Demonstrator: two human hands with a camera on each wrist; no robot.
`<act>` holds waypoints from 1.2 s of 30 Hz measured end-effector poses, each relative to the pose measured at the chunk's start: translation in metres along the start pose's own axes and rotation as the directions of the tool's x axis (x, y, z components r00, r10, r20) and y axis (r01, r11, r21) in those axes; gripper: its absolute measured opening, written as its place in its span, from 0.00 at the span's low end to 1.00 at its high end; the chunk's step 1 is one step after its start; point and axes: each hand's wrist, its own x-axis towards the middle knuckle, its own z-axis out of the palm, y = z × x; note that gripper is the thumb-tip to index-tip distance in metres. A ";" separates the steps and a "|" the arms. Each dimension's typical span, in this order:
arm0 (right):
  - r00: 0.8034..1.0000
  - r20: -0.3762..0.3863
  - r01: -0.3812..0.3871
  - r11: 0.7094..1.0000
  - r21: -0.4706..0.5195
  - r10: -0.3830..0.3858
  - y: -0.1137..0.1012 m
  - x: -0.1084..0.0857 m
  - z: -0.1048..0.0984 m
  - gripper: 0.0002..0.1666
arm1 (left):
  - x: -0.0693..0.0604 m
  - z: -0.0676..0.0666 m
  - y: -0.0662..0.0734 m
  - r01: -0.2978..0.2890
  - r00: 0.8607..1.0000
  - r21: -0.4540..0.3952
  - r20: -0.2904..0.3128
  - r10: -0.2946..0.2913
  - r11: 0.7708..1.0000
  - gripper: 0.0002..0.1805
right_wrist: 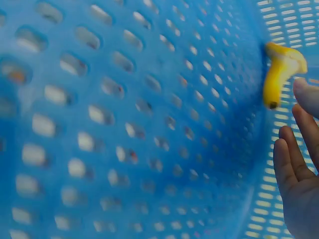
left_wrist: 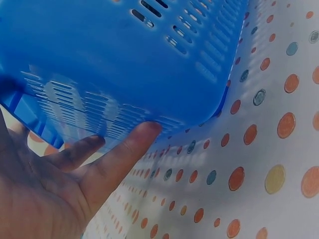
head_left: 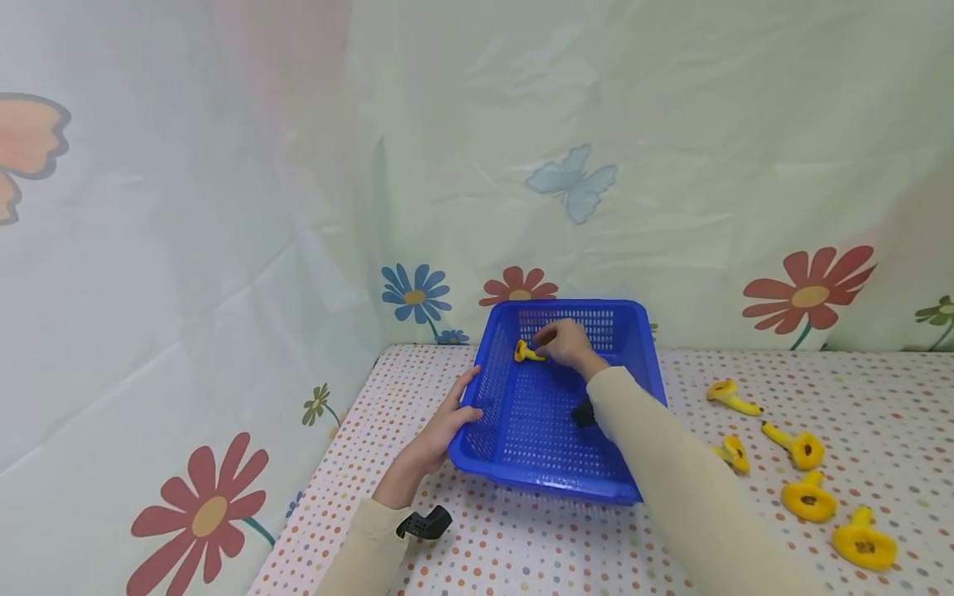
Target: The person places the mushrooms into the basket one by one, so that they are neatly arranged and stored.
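A blue perforated plastic basket (head_left: 551, 488) stands on the dotted tabletop. Inside it, toward the back left, lies one yellow mushroom (head_left: 521, 352) with a flared cap and dark stem end. My right hand (head_left: 568, 343) reaches into the basket, its fingertips close to the stem. In the right wrist view that hand (right_wrist: 301, 184) has its fingers apart and nothing between them, the mushroom (right_wrist: 277, 79) just beyond the thumb. My left hand (head_left: 440, 430) touches the basket's left side. Seen from its wrist, fairly straight fingers (left_wrist: 122, 162) rest against the slotted outer wall.
Several more yellow mushrooms (head_left: 807, 498) lie scattered on the table right of the basket. A pale wall sheet (head_left: 671, 207) printed with flowers and butterflies rises behind the table and along its left. Black wrist straps (head_left: 425, 523) are worn on both arms.
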 end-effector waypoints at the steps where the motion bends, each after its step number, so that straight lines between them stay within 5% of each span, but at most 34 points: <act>1: 1.000 -0.006 0.008 1.000 -0.009 -0.008 -0.001 -0.001 -0.005 0.16 | 0.002 0.001 0.001 0.002 1.000 0.002 -0.002 -0.002 1.000 0.45; 12: 0.990 0.048 0.135 0.991 0.025 -0.136 -0.033 -0.023 -0.069 0.16 | 0.001 0.004 -0.003 0.004 1.000 0.007 0.000 -0.004 1.000 0.45; 19: 0.982 -0.011 0.188 0.982 0.015 -0.188 -0.053 -0.050 -0.117 0.15 | 0.001 0.004 -0.002 0.005 1.000 -0.007 -0.018 -0.006 1.000 0.46; 27: 0.972 -0.080 0.217 0.974 -0.062 -0.222 -0.044 -0.094 -0.158 0.13 | 0.003 0.004 -0.003 0.001 1.000 -0.016 -0.019 -0.001 1.000 0.46; 36: 0.985 -0.011 0.167 0.975 -0.146 -0.171 -0.021 -0.150 -0.189 0.13 | 0.000 0.005 -0.004 0.018 1.000 -0.034 -0.021 -0.019 0.999 0.45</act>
